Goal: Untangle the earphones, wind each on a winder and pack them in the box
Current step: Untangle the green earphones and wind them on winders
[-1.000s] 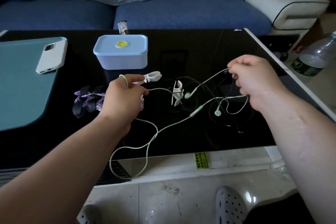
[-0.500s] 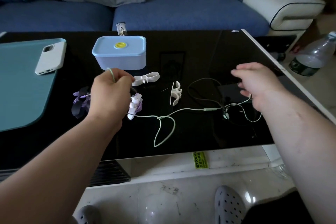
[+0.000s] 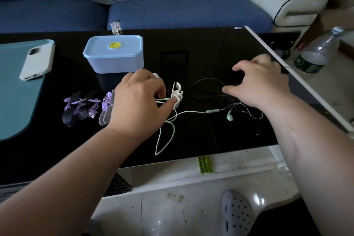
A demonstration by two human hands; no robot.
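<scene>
- Roughly midway, judging from the layout.
- Grip: left hand (image 3: 138, 101) pinching green earphones (image 3: 191, 112) between thumb and forefinger, right at the foot of white winder (image 3: 177, 93). No turns on it yet.
- Other side: right hand (image 3: 264, 84) with fingers spread and bent, holding nothing, hovering over black earphones (image 3: 206, 80). Thumb tip just beside that cable.
- Green and black cables crossing under the right palm, so probably some untangling left there.
- Done, apparently: purple bundle (image 3: 107, 104) just left of the left knuckles, wound on a pale winder. Also darker purple bundle (image 3: 80, 108) further left; make-up hard to tell.
- Box (image 3: 115, 57) beyond the left fingers, lid on. Nothing visibly packed.
- Count: four earphones (one green, one black, two purple bundles).
- Count: two loose white winders, with second white winder (image 3: 156, 75) mostly hidden behind the left knuckles. One box.
- Left: free green from black, wind both, open box, pack all.
</scene>
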